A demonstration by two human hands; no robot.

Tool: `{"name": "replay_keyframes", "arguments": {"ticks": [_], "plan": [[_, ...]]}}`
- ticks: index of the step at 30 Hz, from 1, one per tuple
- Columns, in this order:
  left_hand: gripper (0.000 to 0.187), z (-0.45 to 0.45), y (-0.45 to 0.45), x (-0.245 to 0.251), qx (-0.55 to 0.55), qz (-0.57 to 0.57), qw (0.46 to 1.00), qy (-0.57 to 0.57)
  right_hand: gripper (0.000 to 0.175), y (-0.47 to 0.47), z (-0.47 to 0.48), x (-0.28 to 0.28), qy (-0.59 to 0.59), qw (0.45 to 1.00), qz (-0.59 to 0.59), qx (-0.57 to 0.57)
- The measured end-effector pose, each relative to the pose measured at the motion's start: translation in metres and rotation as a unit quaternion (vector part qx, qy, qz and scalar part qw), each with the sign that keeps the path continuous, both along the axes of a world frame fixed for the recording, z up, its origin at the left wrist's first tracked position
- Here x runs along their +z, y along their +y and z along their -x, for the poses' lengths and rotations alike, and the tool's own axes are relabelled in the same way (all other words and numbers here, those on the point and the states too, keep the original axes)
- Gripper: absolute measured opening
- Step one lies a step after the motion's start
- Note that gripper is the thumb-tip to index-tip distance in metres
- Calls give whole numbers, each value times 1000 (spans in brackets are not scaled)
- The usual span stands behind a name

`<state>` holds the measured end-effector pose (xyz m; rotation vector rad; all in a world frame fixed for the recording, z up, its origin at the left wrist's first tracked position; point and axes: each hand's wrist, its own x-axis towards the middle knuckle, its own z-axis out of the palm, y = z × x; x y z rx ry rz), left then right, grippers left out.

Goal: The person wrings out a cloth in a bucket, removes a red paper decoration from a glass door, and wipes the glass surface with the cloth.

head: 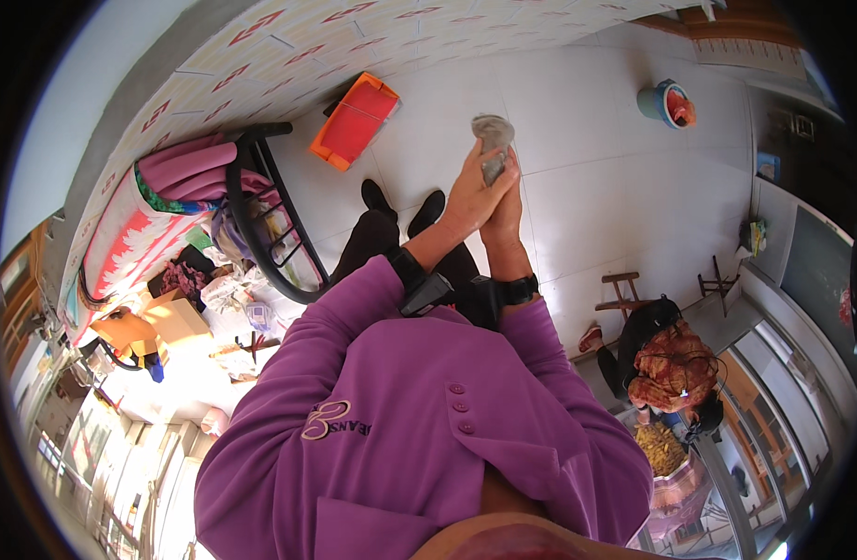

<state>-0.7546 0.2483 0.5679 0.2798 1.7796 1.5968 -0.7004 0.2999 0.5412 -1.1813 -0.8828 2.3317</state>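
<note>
Both of my hands are together over the floor, beyond my knees, on a bunched grey cloth (493, 129). My left hand (465, 192) wraps its fingers around the lower part of the cloth. Pressed against it from the right is my right hand (504, 210), partly hidden behind the left; its grip on the cloth shows only in part. The cloth's wider end sticks out past my fingers, away from my body. Dark straps circle both wrists.
A red and orange box (355, 122) lies by the wall, near a black metal armrest (250, 203). Farther right are a bucket (656, 103) with a red liner and a wooden stool (621, 290). Another person (670, 357) bends over a heap of yellow pieces (658, 448). Cardboard boxes (176, 318) stand left.
</note>
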Motion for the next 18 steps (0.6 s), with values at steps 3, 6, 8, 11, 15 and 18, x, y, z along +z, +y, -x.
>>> {"name": "replay_keyframes", "arguments": {"ticks": [3,6,8,11,15,18], "plan": [[72,-26,-6,-11,-135,118,984,0,51,12,-44,-33,37,991,125,-9],[66,-30,-28,-31,-274,165,947,35,46,19,-81,-69,-23,955,294,0],[60,-18,-48,-50,-306,120,944,-25,45,11,-95,-93,-124,961,249,3],[35,24,-83,-94,-282,135,921,-234,44,0,-113,-124,-187,971,148,-22],[28,140,-167,-190,-210,194,948,138,45,0,-151,-178,-171,929,314,-97],[27,243,-238,-294,-156,341,872,315,42,-20,-187,-238,-231,900,344,-134]]}}
